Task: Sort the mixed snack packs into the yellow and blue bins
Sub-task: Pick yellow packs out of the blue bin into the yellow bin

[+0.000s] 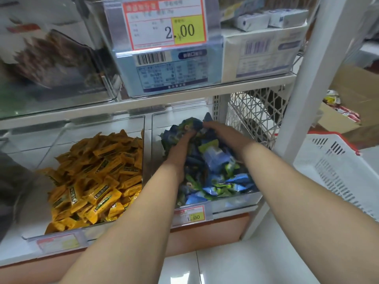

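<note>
2 hands are deep in the blue bin (235,199), the right-hand 1 of 2 clear bins on the lower shelf. The left hand (179,147) and the right hand (222,133) face each other at the back of the bin with a clump of blue packs (189,123) squeezed between them. The right grip is closed over the top of the clump. The left grip looks closed on its near side, though its fingertips are buried among the wrappers.

By my judgement, the step is to gather or level the blue stock, and it needs care more than force. The wrappers look slick, so the palms should stay under the clump as well as beside it, or packs will slide out at the bottom. It should be kept low and inside the clear walls, away from the divider. A glance through it for stray yellow is worthwhile before it is set down.

The loose blue packs (217,173) are small glossy pillow bags, blue with lime-green and white print, crumpled and heaped every way. They lie highest toward the front wall, above a 1.00 price tag (189,216). The yellow bin (114,124) just beside holds the yellow packs (96,177), flat oblong sachets with a dark green label strip. I see no blue among them, nor yellow among the blue on top.
</note>
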`<state>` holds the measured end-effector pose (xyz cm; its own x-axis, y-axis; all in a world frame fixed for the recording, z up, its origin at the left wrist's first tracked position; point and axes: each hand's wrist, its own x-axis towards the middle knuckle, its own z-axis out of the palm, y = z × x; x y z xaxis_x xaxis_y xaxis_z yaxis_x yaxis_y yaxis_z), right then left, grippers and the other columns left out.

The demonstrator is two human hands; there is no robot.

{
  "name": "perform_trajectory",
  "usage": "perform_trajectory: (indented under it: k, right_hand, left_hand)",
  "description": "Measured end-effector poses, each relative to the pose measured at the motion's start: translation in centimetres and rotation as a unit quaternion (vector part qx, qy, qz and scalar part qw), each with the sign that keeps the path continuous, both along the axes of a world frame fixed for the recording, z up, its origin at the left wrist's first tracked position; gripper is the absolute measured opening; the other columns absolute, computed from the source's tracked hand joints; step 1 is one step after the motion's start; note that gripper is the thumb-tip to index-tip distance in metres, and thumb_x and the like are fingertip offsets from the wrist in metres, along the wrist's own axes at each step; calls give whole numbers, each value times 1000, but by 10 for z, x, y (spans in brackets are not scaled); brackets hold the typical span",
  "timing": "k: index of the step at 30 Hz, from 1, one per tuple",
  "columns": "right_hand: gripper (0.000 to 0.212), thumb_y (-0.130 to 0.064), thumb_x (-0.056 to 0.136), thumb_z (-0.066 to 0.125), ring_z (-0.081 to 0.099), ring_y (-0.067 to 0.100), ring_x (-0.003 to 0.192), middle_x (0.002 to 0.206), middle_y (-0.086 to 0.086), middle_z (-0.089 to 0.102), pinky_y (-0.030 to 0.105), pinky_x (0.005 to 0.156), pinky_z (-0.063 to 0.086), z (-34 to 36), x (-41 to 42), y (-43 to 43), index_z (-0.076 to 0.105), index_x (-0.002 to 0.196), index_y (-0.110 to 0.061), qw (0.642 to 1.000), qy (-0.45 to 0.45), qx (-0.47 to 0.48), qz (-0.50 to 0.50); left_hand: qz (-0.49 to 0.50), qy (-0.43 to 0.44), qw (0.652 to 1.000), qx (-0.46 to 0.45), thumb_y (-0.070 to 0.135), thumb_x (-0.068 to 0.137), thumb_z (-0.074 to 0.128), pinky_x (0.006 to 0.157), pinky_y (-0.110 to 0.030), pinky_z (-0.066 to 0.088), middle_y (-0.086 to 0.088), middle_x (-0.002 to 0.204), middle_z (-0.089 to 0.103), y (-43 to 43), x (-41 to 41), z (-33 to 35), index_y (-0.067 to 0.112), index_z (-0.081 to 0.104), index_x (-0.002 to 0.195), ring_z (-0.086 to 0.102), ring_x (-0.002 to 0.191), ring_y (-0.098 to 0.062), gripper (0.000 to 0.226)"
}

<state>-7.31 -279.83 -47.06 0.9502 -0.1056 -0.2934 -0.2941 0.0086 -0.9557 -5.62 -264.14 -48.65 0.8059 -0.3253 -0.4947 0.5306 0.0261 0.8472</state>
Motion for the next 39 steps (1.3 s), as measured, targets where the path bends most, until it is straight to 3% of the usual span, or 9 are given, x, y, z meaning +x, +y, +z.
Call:
perform_trajectory:
  k: [4,9,14,20,26,29,31,35,39]
  right_hand:
    - [62,-58,73,74,64,30,114,123,11,69,43,102,50,20,3,-3,68,122,-19,999,4,-24,-29]
    - [40,-62,77,70,64,17,102,115,-5,68,27,77,45,37,-8,-7,72,103,-31,995,-24,-93,-5]
    - [21,-45,91,62,64,12,100,112,-12,68,25,78,46,37,-36,5,69,107,-33,930,-137,-339,-41]
    - [23,-45,92,62,62,22,89,94,-1,68,36,83,52,25,-74,8,70,110,-33,798,-52,-510,315]
    - [36,-44,90,66,65,29,88,98,11,70,33,78,56,29,-68,6,73,104,-12,703,34,-661,259]
    - [21,-20,86,70,67,29,94,106,12,70,34,82,58,29,-62,8,74,105,-13,727,40,-650,218]
    - [21,-11,84,69,66,29,95,111,10,67,36,85,57,28,-63,6,75,103,-17,747,21,-639,180]
    - [27,-11,87,58,63,28,101,116,7,67,36,87,54,28,-79,0,74,108,-18,786,-89,-602,113]
    - [47,-63,81,45,63,23,95,105,-1,71,38,84,53,27,-105,8,68,107,-32,820,-71,-527,212]
  left_hand:
    - [-9,-12,996,-88,50,84,66,93,-48,55,-14,113,72,1,-1,20,13,73,116,70,103,-33,50]
    - [-29,-134,986,91,48,84,64,95,-50,54,-6,110,71,9,-4,45,18,67,121,67,104,-31,48]
    - [-171,-341,859,342,28,96,55,85,-30,49,3,121,61,22,-21,48,24,58,133,57,104,-18,37]
    - [-234,-475,764,367,23,86,67,81,-34,53,2,102,67,31,-51,30,26,72,103,64,98,-22,18]
    - [-228,-429,658,576,53,92,52,96,-41,46,-4,131,51,27,-52,21,28,65,121,50,117,-29,41]
    - [-200,-419,617,636,38,92,61,97,-43,42,-14,136,41,21,-51,21,16,59,125,37,125,-37,40]
    - [-178,-463,618,610,22,91,63,96,-42,45,-14,134,44,17,-48,20,16,64,120,40,123,-36,30]
    - [-234,-443,744,442,23,93,58,75,-35,54,-4,103,70,7,-42,19,23,74,98,66,93,-24,17]
    - [-308,-386,734,467,45,87,63,66,-31,51,0,92,70,3,-32,7,23,67,93,65,81,-18,22]
